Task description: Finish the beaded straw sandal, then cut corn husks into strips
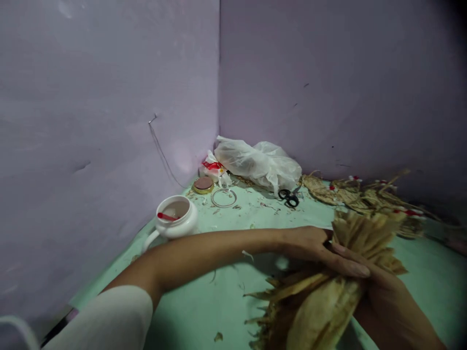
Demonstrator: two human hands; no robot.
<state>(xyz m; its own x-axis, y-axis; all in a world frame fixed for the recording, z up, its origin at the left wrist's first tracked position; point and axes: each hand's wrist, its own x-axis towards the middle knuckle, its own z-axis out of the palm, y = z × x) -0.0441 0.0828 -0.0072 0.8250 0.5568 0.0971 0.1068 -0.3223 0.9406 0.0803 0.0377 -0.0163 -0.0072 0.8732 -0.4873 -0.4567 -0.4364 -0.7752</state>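
A bundle of dried, tan husks (321,311) is gathered at its middle, its ends fanning out above and below like a skirt. My left hand (321,250) reaches across from the left and wraps the gathered part, its thumb lying over the front. From the lower right, my right hand (386,291) grips the same bundle, with its fingers meeting the left thumb. Some fingers of both hands are hidden behind the husks.
A white mug (178,218) with a red stick stands at left. Behind are a round tin (203,184), a ring (224,198), black-handled scissors (290,198) and a white plastic bag (259,163). Flat woven pieces (350,194) lie at right. Scraps litter the green table (204,311).
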